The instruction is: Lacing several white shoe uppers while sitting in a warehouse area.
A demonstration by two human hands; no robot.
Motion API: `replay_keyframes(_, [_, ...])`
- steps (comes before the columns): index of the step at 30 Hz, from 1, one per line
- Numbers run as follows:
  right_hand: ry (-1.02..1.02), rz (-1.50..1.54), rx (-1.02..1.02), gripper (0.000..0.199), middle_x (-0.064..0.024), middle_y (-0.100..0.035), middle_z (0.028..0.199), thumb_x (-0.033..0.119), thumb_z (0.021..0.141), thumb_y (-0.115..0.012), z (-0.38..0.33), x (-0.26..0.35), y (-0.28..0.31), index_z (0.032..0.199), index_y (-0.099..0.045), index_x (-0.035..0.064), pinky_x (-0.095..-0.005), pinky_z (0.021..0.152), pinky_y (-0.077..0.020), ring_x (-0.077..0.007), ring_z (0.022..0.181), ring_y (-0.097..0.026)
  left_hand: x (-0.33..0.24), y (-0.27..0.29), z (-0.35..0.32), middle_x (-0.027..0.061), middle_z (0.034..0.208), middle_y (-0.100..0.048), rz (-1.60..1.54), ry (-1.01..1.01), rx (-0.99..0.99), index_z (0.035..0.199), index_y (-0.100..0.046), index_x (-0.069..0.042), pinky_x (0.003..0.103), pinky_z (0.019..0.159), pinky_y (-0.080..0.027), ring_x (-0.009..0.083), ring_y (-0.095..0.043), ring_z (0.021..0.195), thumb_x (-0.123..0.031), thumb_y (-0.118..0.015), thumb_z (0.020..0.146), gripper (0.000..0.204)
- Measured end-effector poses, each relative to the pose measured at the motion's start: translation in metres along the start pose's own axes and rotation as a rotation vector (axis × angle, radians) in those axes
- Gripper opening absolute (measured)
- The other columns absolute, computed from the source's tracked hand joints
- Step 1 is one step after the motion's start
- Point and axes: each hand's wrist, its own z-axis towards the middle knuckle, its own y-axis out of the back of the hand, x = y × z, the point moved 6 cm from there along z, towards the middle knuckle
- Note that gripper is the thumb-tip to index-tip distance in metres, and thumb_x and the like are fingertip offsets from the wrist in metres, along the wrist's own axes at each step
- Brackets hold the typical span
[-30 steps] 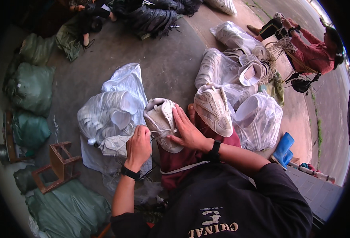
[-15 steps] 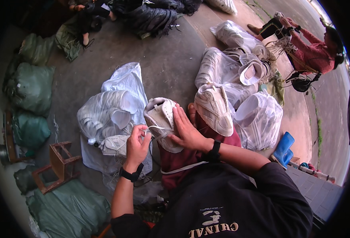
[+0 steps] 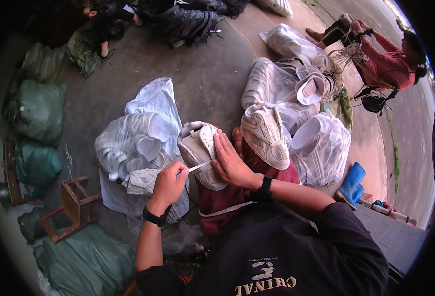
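Observation:
A pale sneaker [image 3: 193,147] rests on my left thigh, its opening facing away from me. My left hand [image 3: 168,185] is closed in a pinch on a white shoelace [image 3: 199,166], which runs taut to the front of the sneaker. My right hand [image 3: 235,166] lies flat along the sneaker's right side, fingers stretched out and together. A second sneaker [image 3: 266,134], in similar pale colours, sits on my right leg. The lower part of the first sneaker's front shows between my hands.
Clear bags of white shoe parts stand left [image 3: 128,135] and right [image 3: 323,148] of my legs. A wooden stool [image 3: 77,204] lies near green sacks [image 3: 42,111] at left. Blue boots [image 3: 353,182] stand at right. A person in red [image 3: 387,66] works at upper right.
My left hand has turned and moved slightly down, drawing the shoelace into a straight line. My right hand stays against the sneaker.

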Motion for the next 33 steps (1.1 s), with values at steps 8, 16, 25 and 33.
replay_keyframes(8, [-0.045, 0.008, 0.016, 0.076, -0.0339, -0.009, 0.148, 0.02, 0.09, -0.053, 0.004, 0.002, -0.001, 0.143, -0.009, -0.011, -0.0457, 0.116, -0.0152, -0.0464, 0.14, -0.011, 0.0, -0.011, 0.006, 0.0146, 0.072, -0.058, -0.136, 0.087, 0.08, 0.083, -0.053, 0.0, 0.039, 0.06, -0.044, 0.0335, -0.057, 0.066, -0.016, -0.053, 0.09, 0.018])
replay_keyframes(16, [-0.037, -0.048, 0.024, 0.077, -0.0348, -0.008, 0.148, 0.022, 0.09, -0.053, 0.004, -0.002, -0.004, 0.142, -0.008, -0.0122, -0.0476, 0.115, -0.0143, -0.048, 0.14, -0.009, 0.009, -0.002, 0.028, 0.0161, 0.071, -0.062, 0.038, 0.072, -0.124, 0.084, -0.055, -0.002, 0.041, 0.057, -0.046, 0.0332, -0.063, 0.067, -0.016, -0.058, 0.089, 0.016])
replay_keyframes(25, [-0.025, -0.054, 0.083, 0.077, -0.0349, -0.006, 0.148, 0.023, 0.091, -0.051, 0.005, -0.005, -0.004, 0.143, -0.005, -0.0105, -0.0481, 0.115, -0.0136, -0.0482, 0.14, -0.009, 0.012, 0.002, 0.037, 0.0157, 0.074, -0.063, 0.317, 0.07, -0.25, 0.085, -0.054, -0.004, 0.046, 0.061, -0.046, 0.0377, -0.062, 0.072, -0.019, -0.058, 0.089, 0.016])
replay_keyframes(33, [-0.011, 0.135, 0.119, 0.077, -0.0315, 0.0, 0.151, 0.016, 0.092, -0.051, 0.002, -0.015, -0.001, 0.146, -0.002, -0.0061, -0.0471, 0.116, -0.0095, -0.0457, 0.142, -0.001, 0.031, -0.003, 0.036, 0.015, 0.076, -0.063, 0.042, 0.161, -0.077, 0.085, -0.057, -0.002, 0.041, 0.063, -0.046, 0.0356, -0.061, 0.072, -0.02, -0.058, 0.089, 0.019])
